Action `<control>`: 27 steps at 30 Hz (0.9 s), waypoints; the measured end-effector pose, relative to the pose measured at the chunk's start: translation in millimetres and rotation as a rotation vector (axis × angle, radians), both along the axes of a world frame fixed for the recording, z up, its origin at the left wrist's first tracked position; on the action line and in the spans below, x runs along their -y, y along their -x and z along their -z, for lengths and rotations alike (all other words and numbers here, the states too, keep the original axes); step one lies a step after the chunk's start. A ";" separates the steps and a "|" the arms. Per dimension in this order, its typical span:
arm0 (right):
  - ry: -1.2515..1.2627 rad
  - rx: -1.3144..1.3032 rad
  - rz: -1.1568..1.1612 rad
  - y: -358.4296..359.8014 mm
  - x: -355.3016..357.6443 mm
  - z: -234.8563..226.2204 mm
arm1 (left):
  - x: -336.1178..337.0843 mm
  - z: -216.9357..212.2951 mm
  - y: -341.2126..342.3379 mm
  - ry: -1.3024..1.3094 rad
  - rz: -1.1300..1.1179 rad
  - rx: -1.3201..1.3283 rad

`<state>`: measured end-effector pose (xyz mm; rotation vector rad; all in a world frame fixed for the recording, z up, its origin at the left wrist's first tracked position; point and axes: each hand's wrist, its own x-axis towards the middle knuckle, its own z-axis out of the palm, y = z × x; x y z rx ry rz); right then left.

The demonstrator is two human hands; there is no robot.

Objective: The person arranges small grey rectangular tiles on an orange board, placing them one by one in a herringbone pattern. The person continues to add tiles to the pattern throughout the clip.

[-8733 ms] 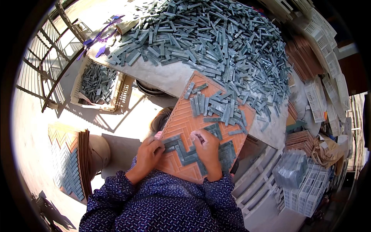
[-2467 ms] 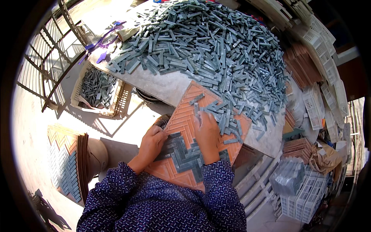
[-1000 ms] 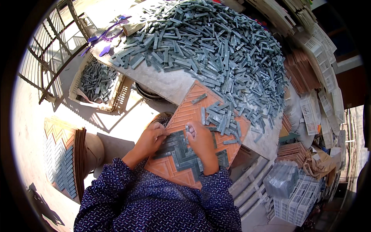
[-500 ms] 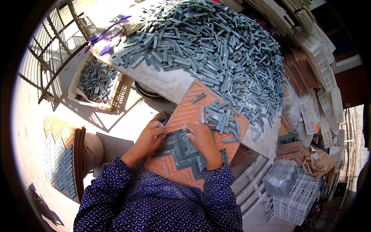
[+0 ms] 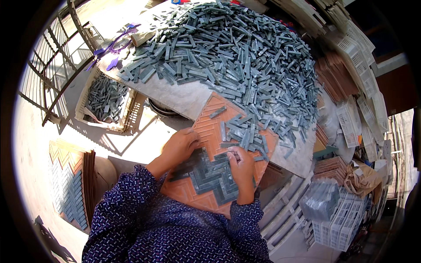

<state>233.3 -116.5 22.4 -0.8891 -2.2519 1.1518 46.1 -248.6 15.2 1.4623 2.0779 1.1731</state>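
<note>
An orange tray [image 5: 175, 189] with herringbone grooves lies tilted between me and the table. Dark grey-green stone strips [image 5: 213, 179] fill its middle grooves in a zigzag. My left hand [image 5: 183, 144] is at the tray's upper left edge, fingers curled together; whatever they hold is hidden. My right hand [image 5: 242, 168] is over the tray's right half, thumb and fingers pinched beside the laid strips. Anything in that pinch is too small to make out. Loose strips [image 5: 246, 136] lie on the tray's far right part, just beyond the right hand.
A large heap of strips [image 5: 237, 52] covers the table [image 5: 193, 94] ahead. At left stand a white crate [image 5: 81, 109] of strips and a stack of trays [image 5: 66, 175], the top one partly filled. White crates [image 5: 337, 228] and plastic-wrapped packs [image 5: 320, 197] stand at right.
My left hand has moved up and right along the tray edge. My right hand has shifted right and slightly down, off the laid strips toward the loose ones. The view has shifted slightly.
</note>
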 end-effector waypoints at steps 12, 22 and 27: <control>0.027 -0.064 0.074 -22.0 23.0 4.8 | -79.4 -2.4 12.3 -0.084 0.457 -0.577; -0.329 0.173 -0.150 24.4 51.3 -0.2 | -36.4 -16.8 23.7 -0.171 0.022 -0.057; -0.317 0.210 -0.228 35.8 45.1 -2.8 | 30.2 5.9 12.6 -0.158 -0.329 0.437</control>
